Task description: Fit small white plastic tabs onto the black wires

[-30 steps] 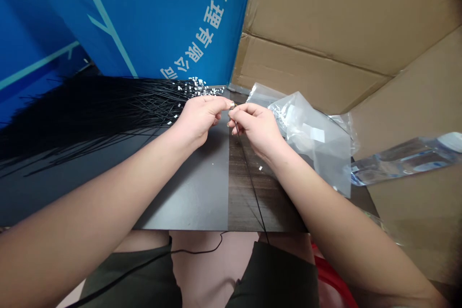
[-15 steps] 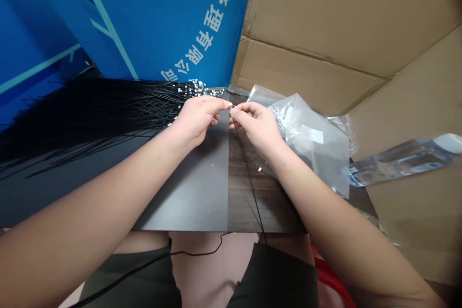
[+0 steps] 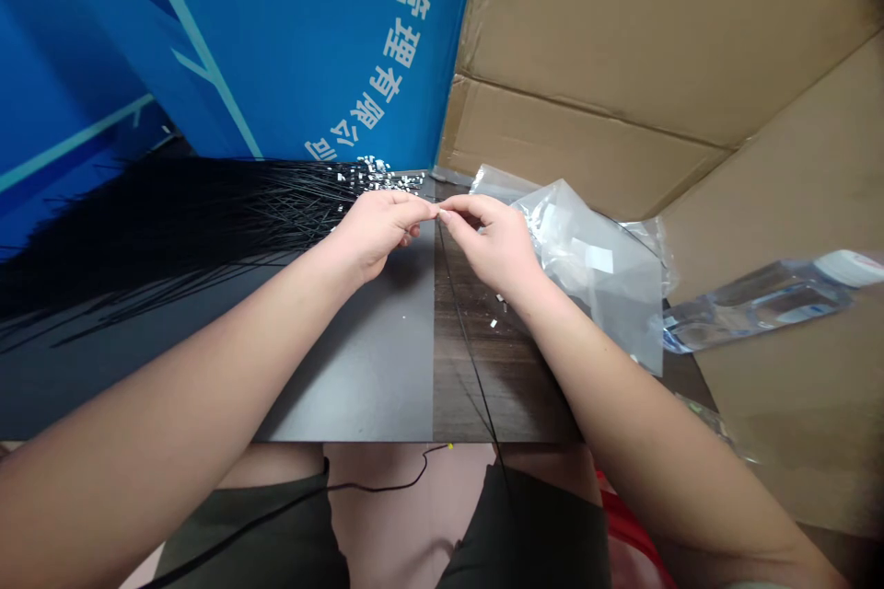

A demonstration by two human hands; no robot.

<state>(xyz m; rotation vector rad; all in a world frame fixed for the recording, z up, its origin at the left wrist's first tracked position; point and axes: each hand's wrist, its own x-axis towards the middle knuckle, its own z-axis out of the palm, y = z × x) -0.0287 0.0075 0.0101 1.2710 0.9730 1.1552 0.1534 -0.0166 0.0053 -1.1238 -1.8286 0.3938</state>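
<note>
Dark tabletop beneath, black wire slants from fingers toward the lap.

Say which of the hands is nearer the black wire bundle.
Left. The left hand is close by the black wire bundle, at its white-tipped end; the right hand is farther off, rightward.

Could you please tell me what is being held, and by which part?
A black wire, at its upper end, where the left hand and right hand meet.
</note>
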